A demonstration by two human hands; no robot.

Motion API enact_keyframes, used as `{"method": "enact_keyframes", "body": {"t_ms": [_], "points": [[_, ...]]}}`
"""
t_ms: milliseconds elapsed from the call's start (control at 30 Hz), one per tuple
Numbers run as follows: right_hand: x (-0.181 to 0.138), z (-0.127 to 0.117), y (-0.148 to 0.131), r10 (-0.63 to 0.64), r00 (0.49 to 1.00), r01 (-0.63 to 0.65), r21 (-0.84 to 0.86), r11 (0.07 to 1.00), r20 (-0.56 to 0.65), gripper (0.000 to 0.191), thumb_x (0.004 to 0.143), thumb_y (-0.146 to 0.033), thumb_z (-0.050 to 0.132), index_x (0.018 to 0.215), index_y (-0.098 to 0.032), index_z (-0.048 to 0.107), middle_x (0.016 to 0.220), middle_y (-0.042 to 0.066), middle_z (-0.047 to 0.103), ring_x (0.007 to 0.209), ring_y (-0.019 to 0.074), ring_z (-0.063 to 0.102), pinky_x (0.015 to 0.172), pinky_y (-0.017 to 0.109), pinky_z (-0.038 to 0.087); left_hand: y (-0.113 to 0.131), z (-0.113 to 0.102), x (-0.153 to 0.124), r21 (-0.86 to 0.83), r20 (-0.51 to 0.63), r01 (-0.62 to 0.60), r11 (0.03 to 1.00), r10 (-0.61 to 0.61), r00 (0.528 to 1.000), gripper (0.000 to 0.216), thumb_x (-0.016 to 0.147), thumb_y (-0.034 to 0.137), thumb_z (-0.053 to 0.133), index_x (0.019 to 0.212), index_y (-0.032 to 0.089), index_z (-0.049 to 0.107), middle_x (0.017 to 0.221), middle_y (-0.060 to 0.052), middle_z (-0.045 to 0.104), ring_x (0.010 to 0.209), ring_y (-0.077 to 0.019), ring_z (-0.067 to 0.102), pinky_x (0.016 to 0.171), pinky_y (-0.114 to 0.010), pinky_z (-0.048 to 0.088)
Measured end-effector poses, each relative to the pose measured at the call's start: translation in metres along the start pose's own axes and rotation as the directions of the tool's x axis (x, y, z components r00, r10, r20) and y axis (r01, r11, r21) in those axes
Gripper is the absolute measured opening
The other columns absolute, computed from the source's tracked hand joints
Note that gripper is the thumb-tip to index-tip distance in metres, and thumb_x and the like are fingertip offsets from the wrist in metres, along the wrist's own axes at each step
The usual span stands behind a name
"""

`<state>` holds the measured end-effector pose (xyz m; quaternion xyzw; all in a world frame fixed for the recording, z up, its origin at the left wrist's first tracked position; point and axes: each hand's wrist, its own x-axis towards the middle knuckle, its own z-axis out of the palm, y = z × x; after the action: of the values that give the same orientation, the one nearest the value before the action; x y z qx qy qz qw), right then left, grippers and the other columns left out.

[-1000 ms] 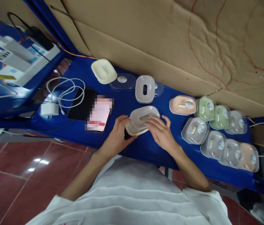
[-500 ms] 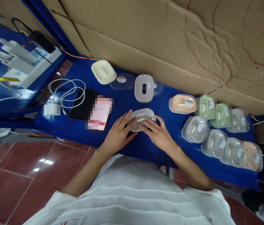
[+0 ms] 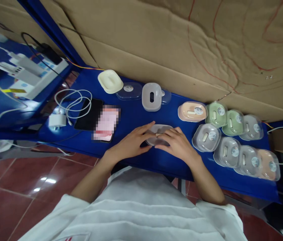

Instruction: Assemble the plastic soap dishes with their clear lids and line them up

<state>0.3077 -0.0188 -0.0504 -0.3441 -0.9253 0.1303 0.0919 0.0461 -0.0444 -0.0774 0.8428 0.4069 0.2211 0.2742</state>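
Note:
On the blue table, directly before me, lies a rounded grey plastic dish (image 3: 162, 127), partly covered by my hands. My left hand (image 3: 133, 142) holds its left side, with the fingers reaching over the top and the thumb along the near edge. From the right, my right hand (image 3: 176, 143) bends its fingers over the dish's middle, where a narrow cream piece shows only in part. Behind them stands another grey plastic dish (image 3: 146, 100) with a dark oval slot. A clear plastic cover (image 3: 133, 92) with a round sticker lies beside it.
A cream lid-like piece (image 3: 110, 81) sits at the back left. Two phones, one dark (image 3: 87, 115) and one lit (image 3: 105, 124), lie left under a white charger cable (image 3: 81, 90). Several covered dishes (image 3: 228, 152) fill the right side. A cardboard wall (image 3: 141, 47) stands behind the table.
Both hands and the grey dish have shifted slightly right. My right fingers have curled more over the dish's middle, hiding most of the cream piece. The camera view has also moved a little.

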Motion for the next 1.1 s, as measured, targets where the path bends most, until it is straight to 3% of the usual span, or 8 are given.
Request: {"method": "enact_keyframes", "body": {"t_ms": [133, 233, 367, 600, 767, 867, 1000, 1100], "points": [[0.001, 0.003, 0.007, 0.055, 0.998, -0.056, -0.035, 0.998, -0.036, 0.035, 0.106, -0.051, 0.065, 0.126, -0.023, 0.074, 0.123, 0.01, 0.078, 0.115, 0.0267, 0.07, 0.096, 0.042, 0.042, -0.006, -0.021, 0.037, 0.063, -0.131, 0.043, 0.997, -0.035, 0.991, 0.035, 0.106, 0.03, 0.058, 0.139, 0.024, 0.066, 0.158, -0.012, 0.061, 0.145, -0.0279, 0.06, 0.121, -0.048, 0.049], [0.002, 0.006, 0.011, 0.08, 0.994, -0.083, -0.039, 0.996, -0.073, 0.034, 0.109, -0.049, 0.061, 0.125, -0.022, 0.075, 0.121, 0.011, 0.079, 0.113, 0.0263, 0.07, 0.094, 0.042, 0.043, -0.015, -0.029, 0.068, 0.268, -0.246, 0.168, 0.949, -0.101, 0.964, 0.042, 0.105, 0.039, 0.063, 0.142, 0.02, 0.063, 0.156, -0.017, 0.06, 0.145, -0.0373, 0.055, 0.119, -0.058, 0.045], [0.004, 0.01, 0.013, 0.089, 0.991, -0.092, -0.036, 0.995, -0.097, 0.035, 0.111, -0.048, 0.057, 0.122, -0.021, 0.076, 0.116, 0.01, 0.08, 0.108, 0.0259, 0.07, 0.093, 0.042, 0.043, -0.029, -0.028, 0.086, 0.404, -0.248, 0.267, 0.875, -0.176, 0.953, 0.03, 0.099, 0.031, 0.07, 0.125, 0.016, 0.07, 0.134, -0.021, 0.068, 0.136, -0.0417, 0.057, 0.11, -0.058, 0.049], [0.003, 0.007, 0.013, 0.101, 0.987, -0.098, 0.032, 0.995, -0.128, 0.03, 0.112, -0.041, 0.057, 0.127, -0.023, 0.075, 0.118, 0.008, 0.08, 0.111, 0.0255, 0.071, 0.101, 0.042, 0.046, -0.036, -0.036, 0.059, 0.162, -0.323, 0.218, 0.962, -0.157, 0.933, 0.016, 0.104, 0.021, 0.059, 0.118, 0.019, 0.066, 0.123, -0.012, 0.07, 0.121, -0.029, 0.066, 0.106, -0.046, 0.057], [0.003, 0.007, 0.016, 0.148, 0.974, -0.144, 0.038, 0.989, -0.169, 0.027, 0.113, -0.036, 0.054, 0.125, -0.024, 0.075, 0.118, 0.007, 0.081, 0.112, 0.025, 0.072, 0.103, 0.043, 0.046, -0.025, -0.044, 0.026, 0.251, -0.174, 0.199, 0.947, -0.158, 0.972, 0.024, 0.096, 0.015, 0.057, 0.118, 0.02, 0.067, 0.123, -0.012, 0.071, 0.121, -0.0317, 0.067, 0.112, -0.053, 0.054], [0.003, 0.008, 0.015, 0.186, 0.962, -0.195, -0.024, 0.981, -0.199, 0.028, 0.113, -0.036, 0.052, 0.123, -0.024, 0.075, 0.114, 0.008, 0.082, 0.108, 0.0258, 0.072, 0.1, 0.043, 0.045, -0.017, -0.049, 0.026, 0.333, -0.176, 0.213, 0.919, -0.162, 0.971, 0.018, 0.099, 0.023, 0.057, 0.111, 0.021, 0.07, 0.113, -0.01, 0.075, 0.109, -0.0315, 0.072, 0.116, -0.055, 0.05], [0.003, 0.009, 0.014, 0.199, 0.954, -0.224, -0.092, 0.97, -0.224, 0.029, 0.114, -0.037, 0.051, 0.121, -0.021, 0.075, 0.111, 0.01, 0.081, 0.106, 0.0272, 0.072, 0.096, 0.043, 0.044, -0.017, -0.065, 0.075, 0.431, -0.262, 0.265, 0.863, -0.162, 0.952, 0.028, 0.104, 0.024, 0.05, 0.12, 0.016, 0.071, 0.118, -0.015, 0.075, 0.112, -0.034, 0.072, 0.103, -0.05, 0.055], [0.003, 0.009, 0.015, 0.181, 0.962, -0.205, -0.102, 0.973, -0.203, 0.03, 0.114, -0.038, 0.052, 0.122, -0.021, 0.075, 0.112, 0.01, 0.081, 0.109, 0.0277, 0.072, 0.096, 0.043, 0.045, -0.03, -0.073, 0.132, 0.458, -0.155, 0.219, 0.862, -0.165, 0.974, 0.039, 0.1, 0.024, 0.061, 0.138, 0.016, 0.066, 0.137, -0.016, 0.07, 0.13, -0.0368, 0.065, 0.11, -0.051, 0.05]]}}
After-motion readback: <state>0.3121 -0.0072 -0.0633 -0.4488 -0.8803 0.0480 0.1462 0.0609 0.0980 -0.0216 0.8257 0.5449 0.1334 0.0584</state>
